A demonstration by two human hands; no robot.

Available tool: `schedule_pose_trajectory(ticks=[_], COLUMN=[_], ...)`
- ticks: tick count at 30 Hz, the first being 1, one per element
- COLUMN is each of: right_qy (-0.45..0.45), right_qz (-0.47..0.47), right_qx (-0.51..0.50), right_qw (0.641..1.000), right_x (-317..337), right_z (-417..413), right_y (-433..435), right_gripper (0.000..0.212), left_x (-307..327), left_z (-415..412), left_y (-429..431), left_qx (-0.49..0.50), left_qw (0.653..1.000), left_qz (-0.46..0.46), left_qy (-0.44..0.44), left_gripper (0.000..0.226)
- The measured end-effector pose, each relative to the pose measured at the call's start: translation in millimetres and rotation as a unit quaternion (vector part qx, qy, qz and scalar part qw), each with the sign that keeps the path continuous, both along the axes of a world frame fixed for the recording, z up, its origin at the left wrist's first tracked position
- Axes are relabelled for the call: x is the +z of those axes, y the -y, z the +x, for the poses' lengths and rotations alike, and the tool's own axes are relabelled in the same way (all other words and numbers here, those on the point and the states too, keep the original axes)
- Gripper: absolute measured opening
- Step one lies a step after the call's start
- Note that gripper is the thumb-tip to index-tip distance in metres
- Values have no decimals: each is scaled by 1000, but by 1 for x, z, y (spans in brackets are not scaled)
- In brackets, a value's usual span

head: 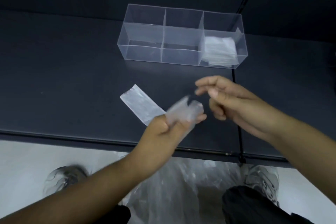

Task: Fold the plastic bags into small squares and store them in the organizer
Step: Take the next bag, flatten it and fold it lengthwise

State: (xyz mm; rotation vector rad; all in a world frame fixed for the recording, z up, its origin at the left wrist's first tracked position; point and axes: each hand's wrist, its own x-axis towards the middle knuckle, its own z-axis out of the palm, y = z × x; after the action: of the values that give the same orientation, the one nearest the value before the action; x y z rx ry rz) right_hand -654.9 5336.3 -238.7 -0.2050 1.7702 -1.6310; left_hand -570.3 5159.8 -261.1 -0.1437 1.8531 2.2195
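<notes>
Pinching a strip-folded plastic bag (140,104) near the desk's (63,78) front edge, your left hand (163,129) clamps its end; your right hand (227,100) hangs with fingers loose, empty. Only the right-end compartment of the organizer (143,52) holds folded squares (220,49); unfolded bags (172,187) wait below.

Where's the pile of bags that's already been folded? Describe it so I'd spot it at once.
On the dark table stands a clear organizer with six compartments. The stack of folded bags lies in its near right-hand compartment, the only one with anything visibly in it. It looks white and layered.
</notes>
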Motion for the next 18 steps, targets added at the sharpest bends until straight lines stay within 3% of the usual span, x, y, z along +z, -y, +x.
schedule_pose_trajectory(ticks=[2,5,11,14,18], right_qy=[35,27,-26,-70,-84], right_qz=[-40,0,160,213,233], right_qx=[77,167,93,76,52], right_qw=[996,986,982,972,967], right_x=[-16,-36,-64,-70,-72], right_z=[-3,2,15,19,21], right_y=[9,27,49,52,55], right_gripper=[53,56,27,19,14], left_x=[-5,-17,-46,-52,-51], left_z=[-7,-15,-18,-23,-44], left_y=[12,27,47,57,74], left_qx=[11,11,46,73,106], left_qw=[997,986,963,959,970], left_qz=[57,128,201,190,89], left_qy=[55,103,176,197,201], left_gripper=[32,40,33,30,30])
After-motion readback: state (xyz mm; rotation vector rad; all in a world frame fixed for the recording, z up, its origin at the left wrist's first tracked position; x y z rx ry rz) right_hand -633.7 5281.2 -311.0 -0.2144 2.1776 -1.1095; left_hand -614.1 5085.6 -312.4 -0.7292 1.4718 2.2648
